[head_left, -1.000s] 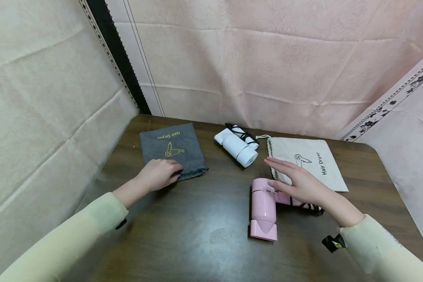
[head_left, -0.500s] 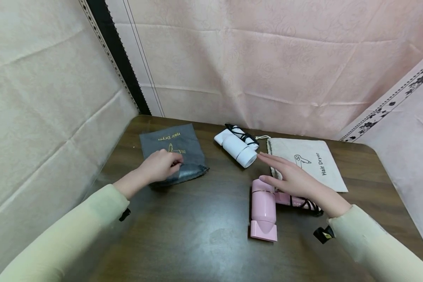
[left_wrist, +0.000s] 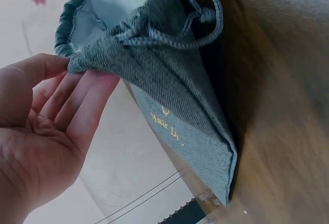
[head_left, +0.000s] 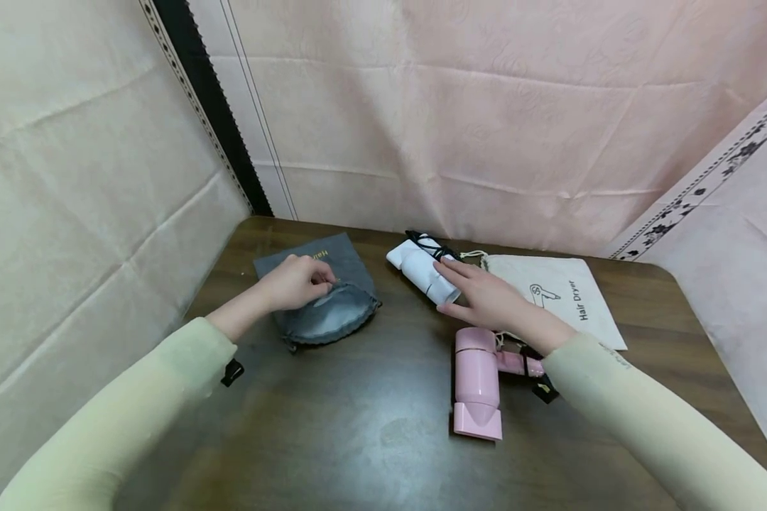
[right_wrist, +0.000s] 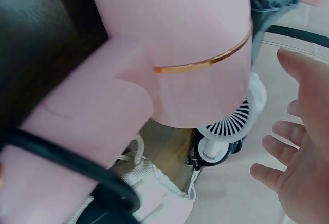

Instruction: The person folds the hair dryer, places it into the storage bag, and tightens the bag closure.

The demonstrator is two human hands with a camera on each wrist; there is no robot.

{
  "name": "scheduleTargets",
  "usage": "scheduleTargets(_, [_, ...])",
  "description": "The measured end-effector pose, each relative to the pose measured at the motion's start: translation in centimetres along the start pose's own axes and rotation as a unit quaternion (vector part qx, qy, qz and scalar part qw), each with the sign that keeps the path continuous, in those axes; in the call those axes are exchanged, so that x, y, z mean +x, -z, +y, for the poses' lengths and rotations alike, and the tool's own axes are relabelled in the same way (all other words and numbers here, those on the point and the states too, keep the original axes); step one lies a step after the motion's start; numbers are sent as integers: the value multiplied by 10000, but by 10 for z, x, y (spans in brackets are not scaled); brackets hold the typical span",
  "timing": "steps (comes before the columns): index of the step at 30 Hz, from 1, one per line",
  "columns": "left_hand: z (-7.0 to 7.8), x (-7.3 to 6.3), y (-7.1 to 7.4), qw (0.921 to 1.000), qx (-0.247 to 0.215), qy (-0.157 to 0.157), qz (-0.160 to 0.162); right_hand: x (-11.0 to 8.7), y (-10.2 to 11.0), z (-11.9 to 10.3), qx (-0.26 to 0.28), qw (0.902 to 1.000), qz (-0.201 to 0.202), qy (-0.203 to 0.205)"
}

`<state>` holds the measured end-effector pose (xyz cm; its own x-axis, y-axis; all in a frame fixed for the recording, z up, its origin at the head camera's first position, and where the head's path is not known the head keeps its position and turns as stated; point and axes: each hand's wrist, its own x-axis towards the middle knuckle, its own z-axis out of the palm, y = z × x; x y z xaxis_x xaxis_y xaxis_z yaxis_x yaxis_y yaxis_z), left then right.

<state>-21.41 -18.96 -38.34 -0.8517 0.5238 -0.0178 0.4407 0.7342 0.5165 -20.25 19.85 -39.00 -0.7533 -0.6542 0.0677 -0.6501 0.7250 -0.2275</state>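
Observation:
The left hand (head_left: 297, 284) pinches the upper edge of a dark grey drawstring pouch (left_wrist: 175, 111) between thumb and fingers. Its mouth gapes, showing the pale lining, while the far end lies on the table. The right hand (head_left: 486, 294), fingers extended, hovers by a white hair dryer (head_left: 418, 273) and partly covers it in the head view; the right wrist view shows this hand holding nothing. Below it lies a pink hair dryer (head_left: 477, 380), its handle wrapped with black cord and partly hidden by the sleeve.
A cream drawstring pouch (head_left: 565, 294) printed "Hair Dryer" lies flat at the right, partly behind the right hand. Everything rests on a dark wooden table (head_left: 358, 433). Pale cloth curtains (head_left: 518, 128) hang along its back and sides.
The left hand has lifted the grey pouch's edge, and its mouth has widened. The right hand has moved left and away from the pink hair dryer, over to the white one.

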Motion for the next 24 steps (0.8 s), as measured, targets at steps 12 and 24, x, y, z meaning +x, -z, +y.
scheduleTargets(12, [-5,5,7,9954,-722,546,-322,30,-16,4,-252,9980,-581,-77])
scheduleTargets(24, [-6,7,6,9909,-974,707,-607,41,-27,10,-601,9963,-604,-58])
